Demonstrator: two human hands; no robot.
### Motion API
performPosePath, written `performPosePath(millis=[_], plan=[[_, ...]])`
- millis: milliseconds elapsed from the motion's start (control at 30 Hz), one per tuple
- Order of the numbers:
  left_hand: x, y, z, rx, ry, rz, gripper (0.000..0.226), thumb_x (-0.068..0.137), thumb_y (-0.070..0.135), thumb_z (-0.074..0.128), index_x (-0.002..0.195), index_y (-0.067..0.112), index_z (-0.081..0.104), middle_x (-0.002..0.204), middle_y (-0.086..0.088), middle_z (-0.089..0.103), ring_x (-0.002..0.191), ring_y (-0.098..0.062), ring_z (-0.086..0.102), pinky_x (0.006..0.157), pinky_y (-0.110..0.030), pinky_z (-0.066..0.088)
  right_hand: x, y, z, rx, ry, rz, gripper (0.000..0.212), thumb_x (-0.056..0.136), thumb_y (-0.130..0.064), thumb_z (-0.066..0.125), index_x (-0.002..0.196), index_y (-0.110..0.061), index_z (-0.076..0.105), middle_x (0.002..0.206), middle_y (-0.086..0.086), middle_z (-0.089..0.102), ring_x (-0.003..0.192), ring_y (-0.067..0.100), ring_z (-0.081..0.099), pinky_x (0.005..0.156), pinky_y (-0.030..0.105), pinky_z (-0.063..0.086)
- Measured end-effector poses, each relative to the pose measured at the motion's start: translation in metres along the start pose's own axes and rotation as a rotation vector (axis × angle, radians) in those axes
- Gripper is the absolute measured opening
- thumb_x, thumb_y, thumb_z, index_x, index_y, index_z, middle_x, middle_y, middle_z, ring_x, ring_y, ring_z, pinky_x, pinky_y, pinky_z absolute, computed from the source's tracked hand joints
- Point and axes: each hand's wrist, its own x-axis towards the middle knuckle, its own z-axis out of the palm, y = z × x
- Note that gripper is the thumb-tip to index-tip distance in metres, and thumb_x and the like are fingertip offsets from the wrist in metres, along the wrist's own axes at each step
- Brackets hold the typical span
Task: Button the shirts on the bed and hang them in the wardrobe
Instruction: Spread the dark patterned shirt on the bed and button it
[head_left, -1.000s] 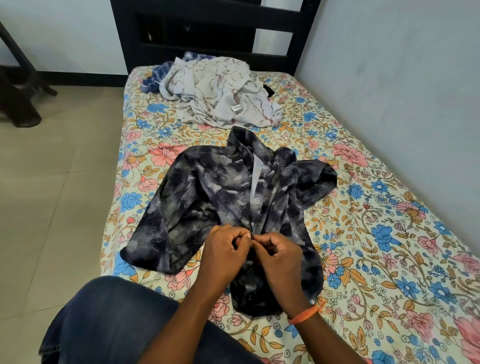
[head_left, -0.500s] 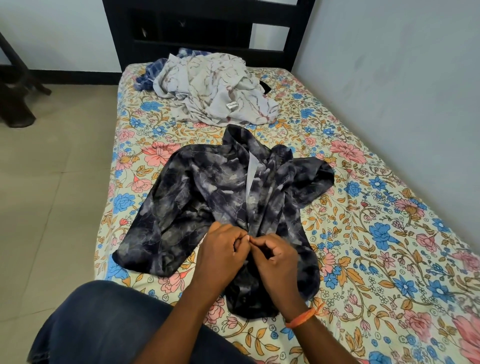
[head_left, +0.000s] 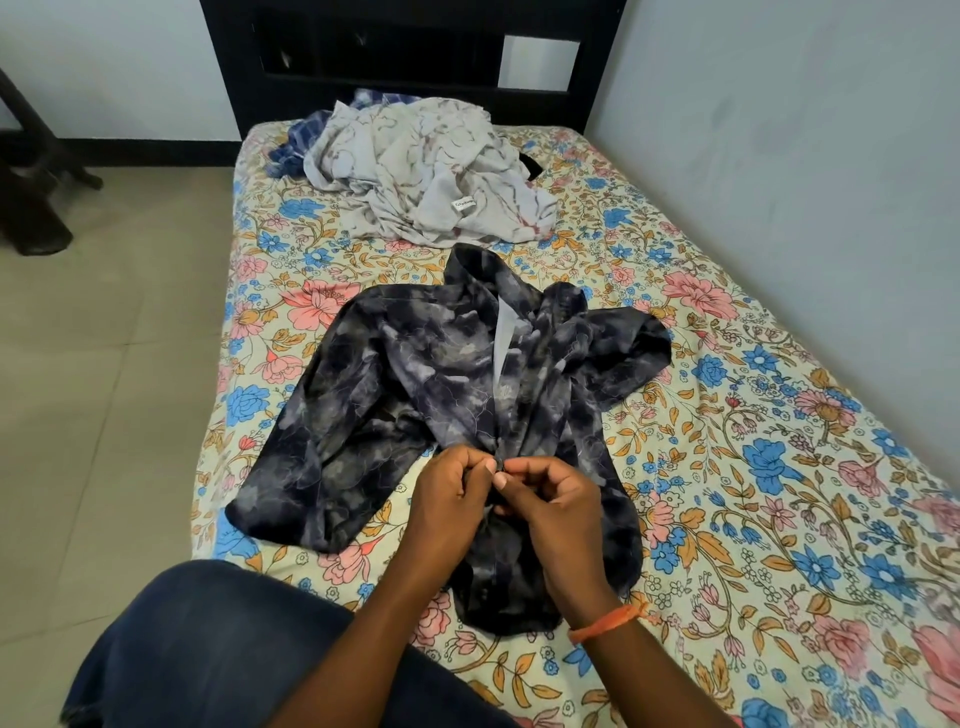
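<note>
Your dark patterned shirt (head_left: 415, 384) lies spread face-up on the floral bed (head_left: 779, 467), collar toward the black headboard (head_left: 410, 47) and hem toward you. Your left hand (head_left: 449, 501) and right hand (head_left: 556, 506) meet at the shirt's front placket, about halfway down; the fingers (head_left: 491, 467) of both are curled and pinch the fabric edges together there, thumbs nearly touching. Whether a button is between them is too small to tell. An orange band (head_left: 608, 621) circles your right wrist. Farther up the bed, near the headboard, a crumpled pale printed shirt (head_left: 431, 176) sits on a blue checked one (head_left: 296, 145). Your denim-covered knee (head_left: 218, 649) is at the bed's near edge.
</note>
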Motion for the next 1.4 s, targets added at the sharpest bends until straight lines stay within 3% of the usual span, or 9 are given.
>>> performPosePath(millis=[167, 367, 600, 767, 933, 1033, 1167, 1233, 1400], plan=[[0.001, -0.004, -0.001, -0.198, -0.012, -0.148, 0.019, 0.097, 0.022, 0.057, 0.083, 0.017, 0.068, 0.079, -0.008, 0.071, 0.076, -0.023, 0.067, 0.071, -0.046, 0.055, 0.0, -0.01, 0.003, 0.068, -0.047, 0.076, 0.012, 0.082, -0.004, 0.077, 0.093, -0.009, 0.075, 0.087, 0.009, 0.075, 0.087, 0.026, 0.073, 0.075, 0.037, 0.061], [0.002, -0.002, -0.002, -0.281, -0.016, -0.151, 0.023, 0.099, 0.02, 0.055, 0.082, 0.011, 0.067, 0.071, -0.002, 0.065, 0.069, -0.014, 0.058, 0.065, -0.035, 0.047, 0.004, -0.015, 0.002, 0.16, -0.066, 0.182, 0.013, 0.086, -0.003, 0.072, 0.099, -0.003, 0.073, 0.093, 0.017, 0.074, 0.089, 0.03, 0.073, 0.07, 0.037, 0.06], [-0.005, 0.002, -0.005, 0.14, 0.039, 0.037, 0.022, 0.097, 0.023, 0.052, 0.075, 0.025, 0.056, 0.072, 0.009, 0.058, 0.067, -0.007, 0.051, 0.062, -0.029, 0.039, 0.006, -0.017, 0.0, 0.162, -0.034, 0.295, 0.009, 0.091, -0.006, 0.067, 0.097, -0.006, 0.074, 0.094, 0.017, 0.074, 0.079, 0.022, 0.069, 0.06, 0.032, 0.057], [-0.008, -0.003, -0.007, 0.669, 0.073, 0.285, 0.014, 0.094, 0.031, 0.05, 0.088, 0.023, 0.059, 0.087, 0.007, 0.058, 0.086, -0.017, 0.052, 0.078, -0.036, 0.041, 0.027, -0.026, 0.004, -0.128, 0.022, 0.104, 0.018, 0.085, -0.031, 0.076, 0.089, -0.014, 0.074, 0.08, 0.006, 0.074, 0.065, 0.015, 0.066, 0.054, 0.027, 0.054], [-0.006, 0.003, -0.005, 0.841, 0.246, 0.474, 0.028, 0.093, 0.042, 0.047, 0.088, 0.02, 0.063, 0.098, 0.0, 0.055, 0.088, -0.02, 0.05, 0.072, -0.036, 0.037, 0.061, -0.029, 0.021, -0.207, -0.022, 0.115, 0.014, 0.082, -0.021, 0.079, 0.082, -0.008, 0.073, 0.074, 0.005, 0.072, 0.064, 0.015, 0.063, 0.066, 0.035, 0.056], [0.01, 0.025, -0.002, 0.753, 0.316, 0.382, 0.033, 0.098, 0.048, 0.043, 0.087, 0.021, 0.057, 0.093, 0.002, 0.056, 0.087, -0.019, 0.048, 0.072, -0.034, 0.036, 0.067, -0.027, 0.023, -0.012, 0.004, 0.189, 0.013, 0.088, -0.011, 0.071, 0.086, 0.002, 0.072, 0.074, 0.018, 0.067, 0.064, 0.02, 0.058, 0.06, 0.033, 0.051], [0.054, 0.034, 0.004, 0.739, 0.243, 0.025, 0.04, 0.092, 0.055, 0.053, 0.102, 0.018, 0.059, 0.104, -0.002, 0.061, 0.097, -0.025, 0.056, 0.078, -0.039, 0.049, 0.072, -0.016, 0.027, -0.008, 0.007, 0.199, 0.009, 0.091, -0.016, 0.067, 0.091, -0.009, 0.073, 0.077, 0.022, 0.068, 0.062, 0.024, 0.057, 0.052, 0.03, 0.049], [0.068, 0.032, 0.0, 0.767, 0.229, -0.094, 0.049, 0.082, 0.063, 0.061, 0.094, 0.015, 0.065, 0.096, -0.005, 0.065, 0.089, -0.026, 0.062, 0.073, -0.041, 0.055, 0.078, -0.012, 0.026, -0.038, 0.02, 0.224, 0.005, 0.091, -0.014, 0.066, 0.091, -0.012, 0.071, 0.081, 0.021, 0.071, 0.065, 0.024, 0.062, 0.05, 0.029, 0.05], [0.074, 0.024, -0.01, 0.76, 0.2, -0.082, 0.031, 0.09, 0.034, 0.061, 0.068, 0.013, 0.052, 0.071, -0.005, 0.056, 0.073, -0.028, 0.059, 0.062, -0.036, 0.051, 0.092, -0.012, 0.027, -0.051, 0.059, 0.223, 0.009, 0.091, -0.017, 0.068, 0.094, -0.009, 0.071, 0.083, 0.012, 0.072, 0.069, 0.018, 0.065, 0.052, 0.029, 0.052]])
